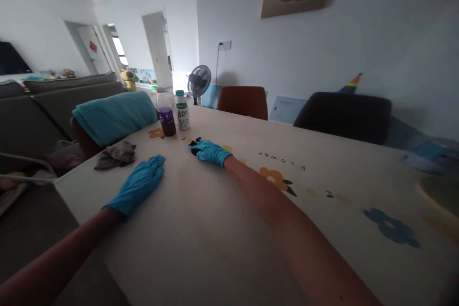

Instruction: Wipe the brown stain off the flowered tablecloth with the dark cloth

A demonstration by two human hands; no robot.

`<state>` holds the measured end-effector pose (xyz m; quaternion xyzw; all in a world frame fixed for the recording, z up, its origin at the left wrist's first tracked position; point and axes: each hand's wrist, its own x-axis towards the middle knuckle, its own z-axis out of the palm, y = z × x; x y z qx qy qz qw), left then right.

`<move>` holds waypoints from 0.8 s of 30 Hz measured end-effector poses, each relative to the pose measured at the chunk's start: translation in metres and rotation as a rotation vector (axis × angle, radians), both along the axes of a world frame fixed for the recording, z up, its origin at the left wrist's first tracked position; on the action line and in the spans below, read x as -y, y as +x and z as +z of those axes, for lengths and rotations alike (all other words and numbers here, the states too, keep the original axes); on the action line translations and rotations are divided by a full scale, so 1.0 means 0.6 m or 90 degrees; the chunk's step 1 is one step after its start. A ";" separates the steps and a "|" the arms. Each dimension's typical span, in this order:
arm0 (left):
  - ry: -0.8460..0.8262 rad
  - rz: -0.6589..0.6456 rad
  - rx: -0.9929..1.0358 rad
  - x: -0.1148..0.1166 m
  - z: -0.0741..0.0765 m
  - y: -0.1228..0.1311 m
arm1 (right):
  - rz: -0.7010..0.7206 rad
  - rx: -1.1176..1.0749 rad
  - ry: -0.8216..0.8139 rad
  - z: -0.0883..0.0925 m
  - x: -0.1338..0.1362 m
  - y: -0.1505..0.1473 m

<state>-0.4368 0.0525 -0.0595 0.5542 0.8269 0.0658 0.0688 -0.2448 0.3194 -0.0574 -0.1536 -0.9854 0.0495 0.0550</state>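
Both my hands wear blue rubber gloves. My left hand (141, 185) rests flat on the pale table (172, 244), fingers stretched out and nothing under them that I can see. Farther in, my right hand (212, 152) presses a small black cloth (194, 147) against the tabletop; most of it is hidden under the fingers. A crumpled grey-brown rag (116, 154) lies by the left edge, beyond my left hand. Behind my right hand stand a clear bottle with a purple label and dark drink (167, 122) and a white bottle with a green cap (182, 112).
A brown chair (242, 101) and a black chair (344, 115) stand along the far side. A turquoise towel (118, 114) covers a chair at the left end. Behind are a fan (199, 81) and a grey sofa (77, 100). A round greenish item (439, 196) sits at the right.
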 end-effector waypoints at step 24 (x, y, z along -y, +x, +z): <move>0.071 -0.043 0.024 -0.003 -0.010 -0.010 | -0.101 -0.005 -0.108 -0.029 0.308 0.505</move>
